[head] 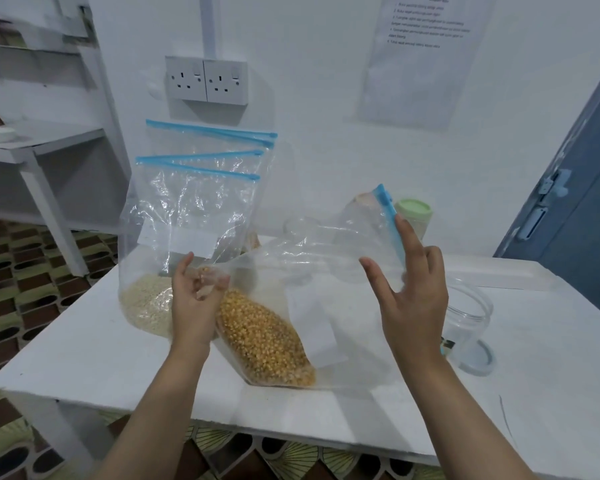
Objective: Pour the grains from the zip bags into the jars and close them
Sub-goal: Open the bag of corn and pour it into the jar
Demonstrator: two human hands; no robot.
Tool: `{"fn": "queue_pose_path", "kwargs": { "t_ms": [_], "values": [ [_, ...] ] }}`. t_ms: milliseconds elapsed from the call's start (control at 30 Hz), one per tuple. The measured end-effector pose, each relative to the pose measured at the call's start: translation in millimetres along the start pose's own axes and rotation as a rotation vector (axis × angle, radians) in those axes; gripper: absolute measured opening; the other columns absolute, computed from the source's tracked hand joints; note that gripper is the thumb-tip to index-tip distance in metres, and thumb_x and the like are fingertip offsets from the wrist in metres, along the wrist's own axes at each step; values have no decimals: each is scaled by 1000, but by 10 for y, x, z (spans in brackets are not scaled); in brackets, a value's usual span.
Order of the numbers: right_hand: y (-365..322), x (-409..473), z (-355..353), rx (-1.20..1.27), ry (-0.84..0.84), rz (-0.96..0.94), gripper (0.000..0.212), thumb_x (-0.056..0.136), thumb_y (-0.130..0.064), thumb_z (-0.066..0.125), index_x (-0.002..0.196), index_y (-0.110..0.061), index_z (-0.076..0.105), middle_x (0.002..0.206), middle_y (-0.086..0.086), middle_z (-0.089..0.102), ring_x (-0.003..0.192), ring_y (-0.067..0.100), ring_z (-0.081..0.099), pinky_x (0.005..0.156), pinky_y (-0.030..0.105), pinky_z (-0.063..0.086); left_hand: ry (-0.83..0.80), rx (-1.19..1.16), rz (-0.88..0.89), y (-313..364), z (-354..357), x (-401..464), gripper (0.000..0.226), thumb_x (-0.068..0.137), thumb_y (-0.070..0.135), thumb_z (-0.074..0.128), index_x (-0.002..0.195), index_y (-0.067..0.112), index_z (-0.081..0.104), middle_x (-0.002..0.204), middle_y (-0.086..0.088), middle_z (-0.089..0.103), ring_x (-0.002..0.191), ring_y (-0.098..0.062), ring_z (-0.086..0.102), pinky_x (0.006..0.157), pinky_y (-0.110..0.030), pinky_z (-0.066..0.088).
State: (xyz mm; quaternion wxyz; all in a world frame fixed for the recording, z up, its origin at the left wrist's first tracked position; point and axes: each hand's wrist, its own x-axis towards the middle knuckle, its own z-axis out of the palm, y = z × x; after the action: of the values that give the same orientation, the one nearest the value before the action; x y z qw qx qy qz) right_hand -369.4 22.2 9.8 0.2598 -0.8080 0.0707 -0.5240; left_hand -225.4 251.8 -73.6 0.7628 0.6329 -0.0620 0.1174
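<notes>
Holding corn bag [274, 337] over white table [94, 355] at frame centre: left hand [196, 299] pinches bag's lower corner between thumb and fingers; right hand [407, 292] fingers spread and straight, pressed against bag's upper end by blue zip [390, 216]. Yellow kernels heaped low in bag. Rice bag [174, 237] stands centre left, zip unsealed. Clear lidless jar [471, 320] at right edge of table; green-lidded jar [414, 216] behind, near wall.
</notes>
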Motion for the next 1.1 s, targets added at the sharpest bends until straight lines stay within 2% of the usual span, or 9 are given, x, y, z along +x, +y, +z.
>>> {"fn": "queue_pose_path", "kwargs": {
  "t_ms": [100,200,300,433,567,733,900,1000,1100],
  "values": [
    [8,18,-37,0,-69,4,71,91,-44,63,150,-48,23,90,2,44,67,16,42,62,15,41,-28,100,-40,-87,41,-55,66,80,37,76,129,57,36,130,7,51,115,-11,53,98,-43,47],
    [56,69,-115,-119,-154,-66,81,91,-47,61,149,-59,7,91,-1,43,64,14,42,53,13,35,-56,122,-36,-138,52,-91,69,76,40,75,131,52,36,119,8,55,101,-12,54,92,-35,47],
    [108,108,-169,-150,-232,-112,76,92,-48,60,147,-63,10,97,-7,45,65,15,47,52,20,40,-91,133,-57,-176,30,-47,54,70,43,78,118,45,55,110,9,58,96,-10,54,91,-39,49],
    [161,113,-170,-172,-269,-124,62,93,-46,58,150,-42,35,97,-12,49,69,7,49,53,22,41,-89,126,-83,-164,22,82,55,58,56,88,106,55,60,104,-2,56,91,-19,56,78,-43,50],
    [156,159,-178,-203,-244,-82,74,88,-45,62,153,-19,37,96,-10,45,73,2,38,54,10,31,-59,101,-5,-128,128,115,57,77,26,82,126,35,54,119,4,54,109,-14,53,102,-43,46],
    [139,223,-270,-184,-189,-29,84,83,-51,63,153,-15,34,100,-7,42,78,3,41,58,24,40,-8,107,117,67,359,183,63,78,21,81,131,30,48,113,6,50,96,-12,48,94,-40,47],
    [152,341,-371,-196,-130,20,88,84,-48,66,156,-13,28,101,-3,43,79,3,39,62,23,37,-16,105,264,329,579,321,63,79,22,81,132,27,47,119,1,49,95,2,48,85,-21,42],
    [191,445,-393,-168,-93,12,86,87,-44,68,156,-11,27,100,1,43,79,5,39,65,12,36,-3,103,335,526,727,422,62,82,24,79,135,21,47,118,1,48,96,1,48,88,-22,43],
    [209,623,-423,-147,-53,7,82,89,-43,69,154,-13,30,100,2,44,79,8,40,66,16,34,17,88,383,746,891,546,63,83,26,78,137,17,47,117,3,46,95,0,47,90,-21,42]
  ]
}}
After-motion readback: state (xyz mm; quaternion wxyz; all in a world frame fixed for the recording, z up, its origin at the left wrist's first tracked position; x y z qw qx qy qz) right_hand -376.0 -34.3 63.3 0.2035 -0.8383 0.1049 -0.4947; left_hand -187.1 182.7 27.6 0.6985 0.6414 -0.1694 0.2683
